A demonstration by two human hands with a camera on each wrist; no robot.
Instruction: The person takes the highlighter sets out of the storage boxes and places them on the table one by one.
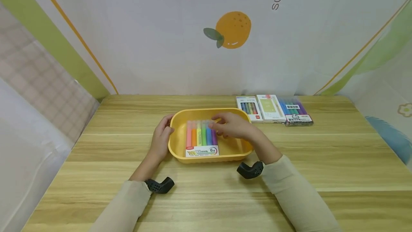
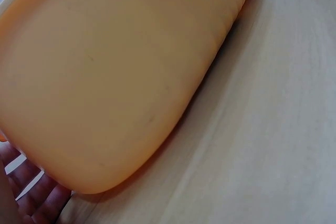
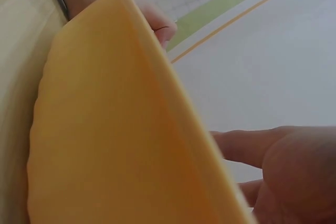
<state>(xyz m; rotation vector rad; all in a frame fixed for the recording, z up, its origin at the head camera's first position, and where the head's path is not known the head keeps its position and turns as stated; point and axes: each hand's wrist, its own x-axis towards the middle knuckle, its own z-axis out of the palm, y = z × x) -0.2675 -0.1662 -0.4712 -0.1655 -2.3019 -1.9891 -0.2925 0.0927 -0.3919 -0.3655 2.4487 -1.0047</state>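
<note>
A pack of highlighters in several colours, with a white card band at its near end, lies inside a yellow plastic basket. At the basket's left end my left hand grips the wall, thumb over the rim and fingers outside. The left wrist view shows those fingers beside the basket's outer wall. My right hand reaches over the right rim into the basket, loosely bent fingers at the pack's upper right corner. In the right wrist view, the basket wall hides the fingertips of that hand.
Behind the basket to the right, a white box of coloured sticks, a white-and-green box and a clear pack of blue, green and purple pens lie side by side on the wooden table. A printed cloth hangs behind.
</note>
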